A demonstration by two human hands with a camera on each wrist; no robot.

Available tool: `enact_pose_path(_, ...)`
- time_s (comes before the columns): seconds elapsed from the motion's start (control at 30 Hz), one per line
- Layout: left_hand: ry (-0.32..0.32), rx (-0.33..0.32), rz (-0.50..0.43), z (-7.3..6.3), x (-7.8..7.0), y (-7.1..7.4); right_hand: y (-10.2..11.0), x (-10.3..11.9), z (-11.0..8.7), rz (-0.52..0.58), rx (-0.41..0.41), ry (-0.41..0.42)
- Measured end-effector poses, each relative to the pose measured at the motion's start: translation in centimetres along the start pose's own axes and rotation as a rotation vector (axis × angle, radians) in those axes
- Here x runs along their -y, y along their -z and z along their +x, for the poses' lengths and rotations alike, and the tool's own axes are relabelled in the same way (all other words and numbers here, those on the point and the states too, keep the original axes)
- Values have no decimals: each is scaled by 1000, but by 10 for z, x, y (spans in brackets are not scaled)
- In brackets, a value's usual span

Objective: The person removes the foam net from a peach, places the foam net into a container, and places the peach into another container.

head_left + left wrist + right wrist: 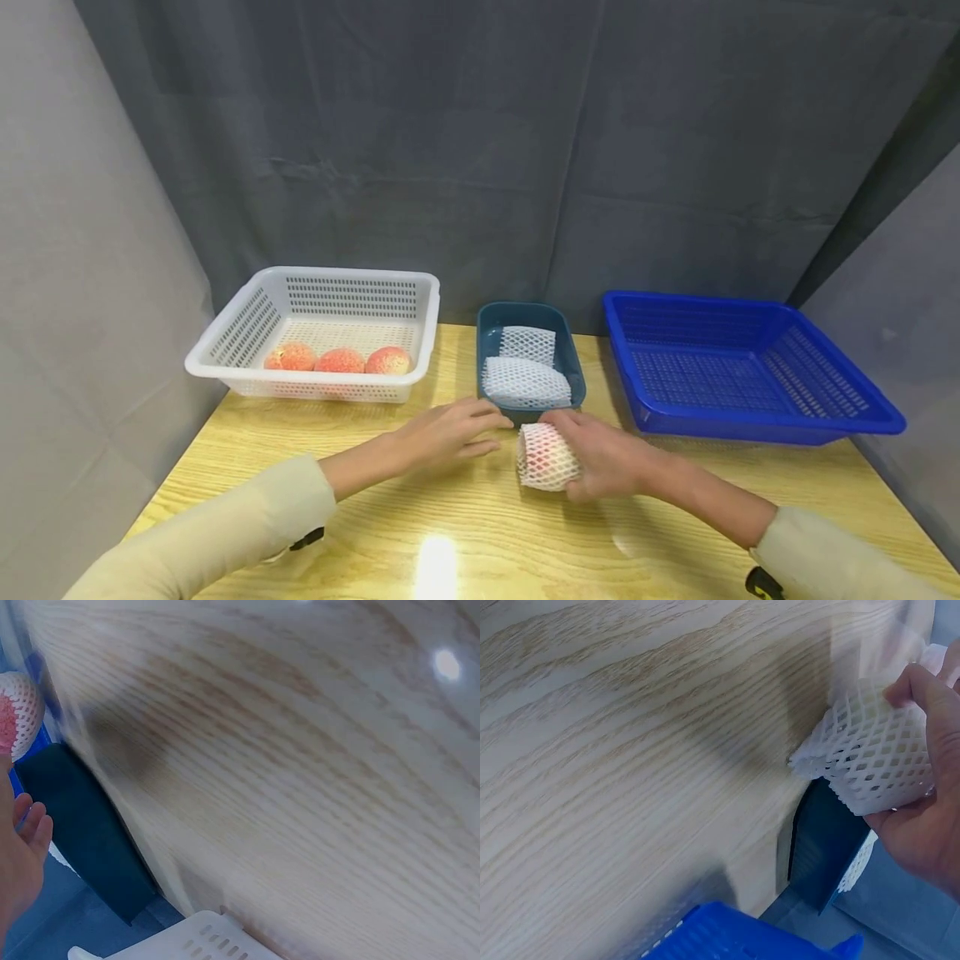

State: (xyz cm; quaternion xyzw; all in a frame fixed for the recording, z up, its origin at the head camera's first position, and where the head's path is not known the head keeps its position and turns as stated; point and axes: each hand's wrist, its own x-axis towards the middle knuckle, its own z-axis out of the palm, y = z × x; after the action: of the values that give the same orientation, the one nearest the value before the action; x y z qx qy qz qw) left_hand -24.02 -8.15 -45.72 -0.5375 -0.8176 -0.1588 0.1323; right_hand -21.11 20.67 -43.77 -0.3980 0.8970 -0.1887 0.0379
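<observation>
My right hand [613, 458] grips a peach inside a white foam net sleeve [549, 457], just above the table in front of the small teal bin. In the right wrist view the thumb and fingers of the right hand [922, 836] pinch the foam net sleeve [877, 750] from both sides. My left hand [453, 429] is to the left of the sleeve, apart from it, fingers relaxed and holding nothing. Seen from the left wrist, the netted peach [22, 712] shows pink through its open end. Folded foam net sleeves [527, 382] lie in the teal bin [487, 317].
At the left stands a white basket [315, 378] with three peaches [341, 361] along its near side. A blue basket [750, 427] sits at the right. Behind them hangs a grey curtain [450, 167]. Everything stands on a wooden table [375, 517].
</observation>
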Motion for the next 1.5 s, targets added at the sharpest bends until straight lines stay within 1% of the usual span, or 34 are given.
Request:
enact_pose_path(0.13,24,36,-11,-1,0,-1,-5,1,4,-3,41,-27)
enact_pose_path(0.27,17,39,-15,-1,1,-2,-7,0,7,4,67,-51)
enact_pose_path(0.47,-25,10,3,-2,2,-4,-6,-1,10,37,57,-24)
enact_pose_path(0.57,-31,4,7,-2,2,-6,-7,-1,9,56,48,-32)
enact_pose_path(0.83,-24,10,11,-3,2,-8,-4,-3,7,82,49,-62)
enact_pose_path(1.0,-33,4,17,-3,2,-8,-3,-4,6,66,38,-62)
enact_pose_path(1.23,-17,10,17,-5,3,-8,-1,-6,1,63,31,-92)
enact_pose_path(1.5,-24,-1,31,-7,5,-11,-2,-11,-6,63,4,-88)
